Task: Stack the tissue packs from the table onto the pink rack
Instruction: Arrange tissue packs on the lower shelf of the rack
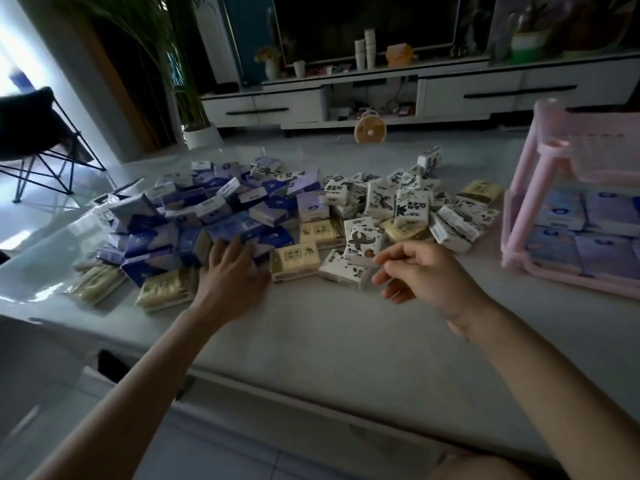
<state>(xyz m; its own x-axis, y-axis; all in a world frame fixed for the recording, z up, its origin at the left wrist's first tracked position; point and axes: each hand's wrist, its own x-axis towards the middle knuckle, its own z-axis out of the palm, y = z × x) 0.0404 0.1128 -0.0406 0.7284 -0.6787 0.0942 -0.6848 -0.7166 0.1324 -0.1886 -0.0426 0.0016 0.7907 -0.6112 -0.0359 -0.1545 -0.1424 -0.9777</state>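
Note:
A big heap of tissue packs covers the middle of the table (pixel 311 341): blue and purple packs (pixel 207 216) on the left, white packs with dark prints (pixel 384 199) on the right, cream packs (pixel 298 259) at the front. My left hand (pixel 232 271) lies with straight fingers on the front edge of the blue packs. My right hand (pixel 422 271) hovers above the table beside a white pack (pixel 346 268), fingers loosely curled and holding nothing. The pink rack (pixel 540 174) stands at the right edge, with several blue and purple packs (pixel 588 233) lined up on its lower shelf.
Beyond the table a white TV cabinet (pixel 381 95) runs along the wall, with a small round fan (pixel 370 128) on the floor before it. A potted plant (pixel 201 133) and a black chair (pixel 38 133) stand at the left.

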